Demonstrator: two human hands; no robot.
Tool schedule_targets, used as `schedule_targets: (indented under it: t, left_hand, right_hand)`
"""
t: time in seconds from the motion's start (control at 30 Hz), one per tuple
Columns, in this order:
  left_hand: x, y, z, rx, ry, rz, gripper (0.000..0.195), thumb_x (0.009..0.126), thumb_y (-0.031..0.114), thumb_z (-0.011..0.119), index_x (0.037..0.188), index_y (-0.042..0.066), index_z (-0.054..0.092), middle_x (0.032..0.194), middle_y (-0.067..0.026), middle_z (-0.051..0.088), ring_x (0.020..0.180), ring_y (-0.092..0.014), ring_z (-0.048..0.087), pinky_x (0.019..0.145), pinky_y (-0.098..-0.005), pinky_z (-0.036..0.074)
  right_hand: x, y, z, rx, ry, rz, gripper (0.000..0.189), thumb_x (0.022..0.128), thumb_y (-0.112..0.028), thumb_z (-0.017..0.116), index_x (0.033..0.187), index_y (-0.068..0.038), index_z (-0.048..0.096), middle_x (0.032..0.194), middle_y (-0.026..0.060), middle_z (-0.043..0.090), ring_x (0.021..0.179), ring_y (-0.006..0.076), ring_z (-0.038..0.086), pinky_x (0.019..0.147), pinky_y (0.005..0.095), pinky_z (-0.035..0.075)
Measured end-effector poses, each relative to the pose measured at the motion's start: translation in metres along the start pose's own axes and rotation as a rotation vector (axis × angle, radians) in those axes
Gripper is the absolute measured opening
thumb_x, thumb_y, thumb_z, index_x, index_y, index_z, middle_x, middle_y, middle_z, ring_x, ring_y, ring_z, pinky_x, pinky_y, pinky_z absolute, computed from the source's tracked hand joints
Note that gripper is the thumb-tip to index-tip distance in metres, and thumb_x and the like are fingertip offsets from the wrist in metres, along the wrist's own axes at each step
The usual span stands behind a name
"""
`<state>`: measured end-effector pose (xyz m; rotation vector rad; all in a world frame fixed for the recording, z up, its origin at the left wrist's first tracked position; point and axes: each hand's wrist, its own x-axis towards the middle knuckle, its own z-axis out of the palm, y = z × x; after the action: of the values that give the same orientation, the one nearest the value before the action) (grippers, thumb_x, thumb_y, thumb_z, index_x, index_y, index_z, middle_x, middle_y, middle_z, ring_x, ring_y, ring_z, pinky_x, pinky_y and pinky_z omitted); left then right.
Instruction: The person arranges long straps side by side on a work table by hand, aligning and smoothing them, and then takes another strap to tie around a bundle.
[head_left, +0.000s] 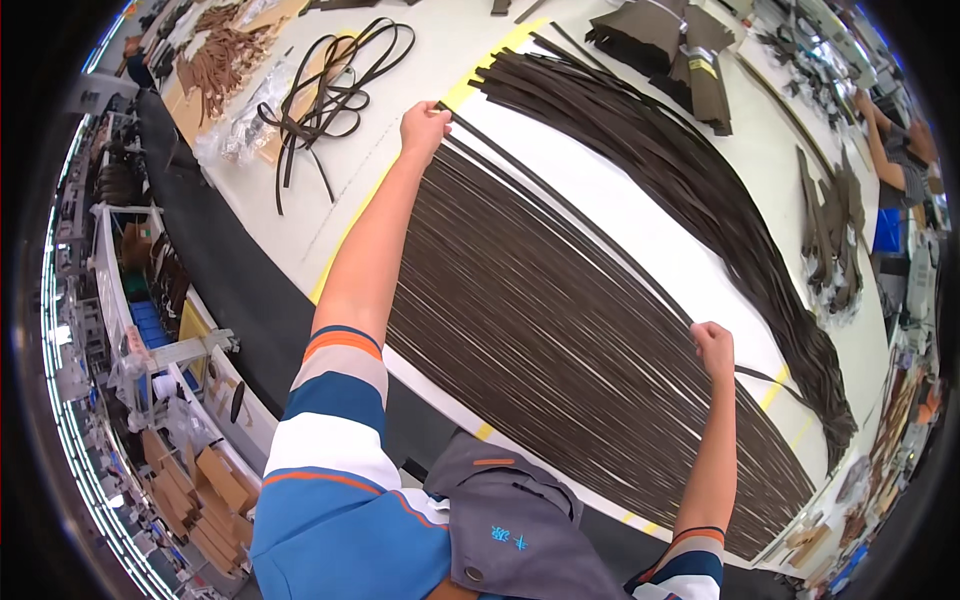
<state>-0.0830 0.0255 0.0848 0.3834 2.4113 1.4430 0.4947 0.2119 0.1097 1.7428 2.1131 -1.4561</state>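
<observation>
A long dark brown strip (566, 208) is stretched between my two hands above the white table. My left hand (425, 133) pinches its far-left end near a yellow tape line. Further along, my right hand (713, 349) grips the same strip, and its tail runs on to the right past the fist. Below the strip, many matching strips (540, 330) lie side by side in a wide, nearly parallel layer. Across a bare white gap lies a thick loose bundle of dark strips (645, 165), bunched together at its right end.
A looped dark strap (322, 97) lies at the upper left beside clear plastic (247, 127) and brown strips (221, 64). Stacked dark pieces (645, 37) sit at the back, more bundles (832, 225) at the right. Another person (900, 150) is at far right. Cardboard pieces (202, 510) stand lower left.
</observation>
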Motion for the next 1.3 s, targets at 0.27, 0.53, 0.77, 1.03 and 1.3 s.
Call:
schedule_targets:
  t: [0.27,0.53,0.77,1.03,1.3]
  left_hand:
    - [-0.038,-0.046,0.080,0.771,-0.198,0.457,0.055,0.088,0.033,0.060,0.133,0.006,0.045,0.141,-0.0256,0.035,0.132,-0.038,0.032,0.104,-0.0551,0.029]
    - [-0.051,-0.064,0.088,0.942,-0.231,0.284,0.069,0.091,0.041,0.053,0.139,-0.003,0.030,0.146,-0.0305,0.021,0.139,-0.041,0.017,0.110,-0.0580,0.014]
    - [-0.058,-0.061,0.084,0.989,-0.195,0.273,0.068,0.092,0.042,0.053,0.140,-0.001,0.032,0.145,-0.0346,0.021,0.138,-0.046,0.017,0.110,-0.0589,0.015]
    - [-0.062,-0.062,0.075,0.942,-0.233,0.244,0.070,0.090,0.043,0.055,0.142,0.002,0.031,0.146,-0.0325,0.019,0.138,-0.045,0.016,0.110,-0.0600,0.014]
    - [-0.065,-0.065,0.077,0.996,-0.241,0.245,0.069,0.090,0.046,0.054,0.141,0.006,0.033,0.148,-0.0267,0.022,0.139,-0.042,0.017,0.109,-0.0621,0.014]
  right_hand:
    - [0.067,0.012,0.025,-0.095,-0.021,-0.009,0.023,0.083,-0.021,0.064,0.077,0.001,0.066,0.058,0.0003,0.054,0.050,0.0081,0.048,0.048,0.0248,0.039]
    - [0.068,0.006,0.034,-0.105,-0.075,-0.023,0.023,0.081,-0.020,0.064,0.072,0.001,0.064,0.059,-0.0004,0.054,0.051,0.0069,0.048,0.046,0.0233,0.035]
    - [0.073,0.016,0.031,-0.120,-0.101,-0.013,0.023,0.082,-0.021,0.065,0.073,0.000,0.065,0.058,-0.0016,0.054,0.051,0.0067,0.048,0.047,0.0238,0.038]
    - [0.070,0.015,0.033,-0.165,-0.151,0.008,0.023,0.082,-0.021,0.065,0.074,0.001,0.065,0.059,-0.0005,0.054,0.052,0.0075,0.050,0.050,0.0234,0.041]
    - [0.064,0.015,0.033,-0.175,-0.154,0.023,0.026,0.082,-0.022,0.065,0.071,0.001,0.064,0.058,0.0002,0.055,0.050,0.0083,0.048,0.049,0.0244,0.040]
